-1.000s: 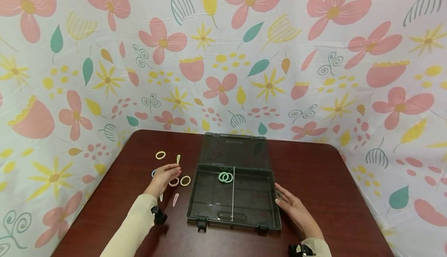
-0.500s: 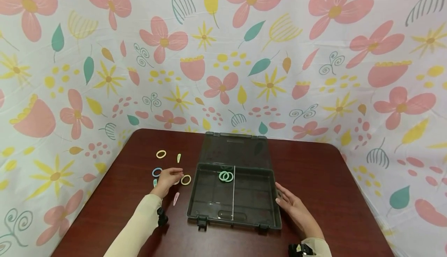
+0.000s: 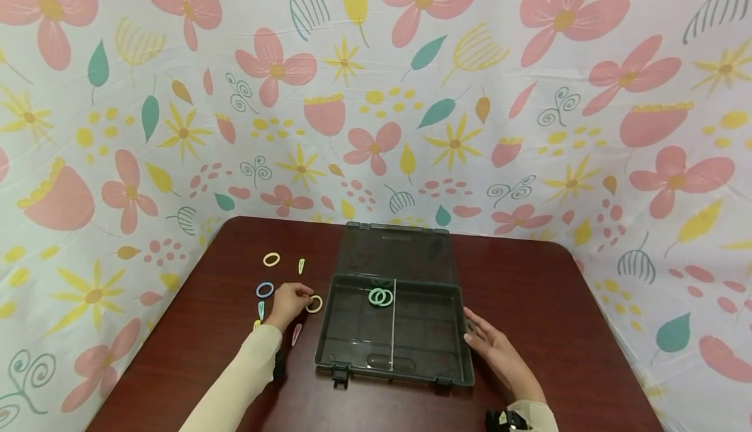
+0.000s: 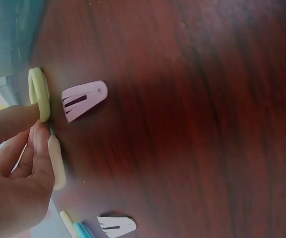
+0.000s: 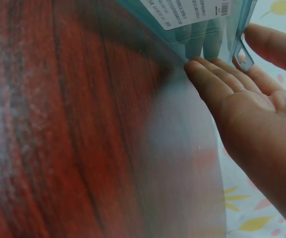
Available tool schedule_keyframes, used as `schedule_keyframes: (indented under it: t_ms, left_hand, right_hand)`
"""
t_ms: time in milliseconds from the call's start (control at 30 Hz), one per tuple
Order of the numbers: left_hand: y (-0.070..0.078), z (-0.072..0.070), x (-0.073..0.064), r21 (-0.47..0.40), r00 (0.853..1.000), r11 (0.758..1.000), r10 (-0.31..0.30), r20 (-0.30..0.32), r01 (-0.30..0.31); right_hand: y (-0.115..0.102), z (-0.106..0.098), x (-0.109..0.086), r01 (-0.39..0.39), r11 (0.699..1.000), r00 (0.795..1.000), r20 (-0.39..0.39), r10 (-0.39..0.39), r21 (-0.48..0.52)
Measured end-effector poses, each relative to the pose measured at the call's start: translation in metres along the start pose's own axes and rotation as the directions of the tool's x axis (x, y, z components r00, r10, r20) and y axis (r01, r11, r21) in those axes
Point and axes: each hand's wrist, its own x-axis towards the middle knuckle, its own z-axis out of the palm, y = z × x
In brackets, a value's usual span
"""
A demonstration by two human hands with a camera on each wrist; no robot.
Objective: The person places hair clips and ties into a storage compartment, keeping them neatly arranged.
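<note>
My left hand (image 3: pixel 290 305) pinches the edge of a pale yellow hair tie (image 3: pixel 315 304) left of the box. In the left wrist view this yellow hair tie (image 4: pixel 42 94) is tipped up between thumb and fingers. A beige hair tie (image 4: pixel 57 161) lies right under the fingers there, hidden in the head view. A pink hair clip (image 3: pixel 297 334) lies close by. My right hand (image 3: pixel 499 357) rests its straight fingers against the right side of the open dark plastic box (image 3: pixel 431 327). Two mint-green hair ties (image 3: pixel 380 297) lie overlapping in its left compartment.
Left of my left hand lie a blue hair tie (image 3: pixel 265 290), a light blue clip (image 3: pixel 261 310) and a yellow clip (image 3: pixel 256 325). Farther back are another yellow hair tie (image 3: pixel 271 260) and a yellow-green clip (image 3: pixel 301 266). The box's lid (image 3: pixel 395 252) lies folded back toward the wall.
My left hand has moved right and slightly toward me, from near the yellow-green clip to the yellow hair tie, and now pinches it. My right hand has stayed at the box.
</note>
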Motion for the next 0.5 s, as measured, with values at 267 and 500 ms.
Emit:
schedule_keyframes:
  t_ms: [267, 500]
  left_hand:
    - [0.0, -0.001, 0.0031, 0.019, 1.0, 1.0, -0.008, 0.004, 0.008]
    - [0.0071, -0.0045, 0.0066, -0.033, 0.998, 0.997, -0.068, -0.004, 0.068]
  right_hand:
    - [0.0, 0.0008, -0.0003, 0.002, 1.0, 1.0, -0.009, -0.002, -0.019]
    - [-0.0008, 0.001, -0.0014, 0.006, 1.0, 1.0, -0.002, -0.006, -0.007]
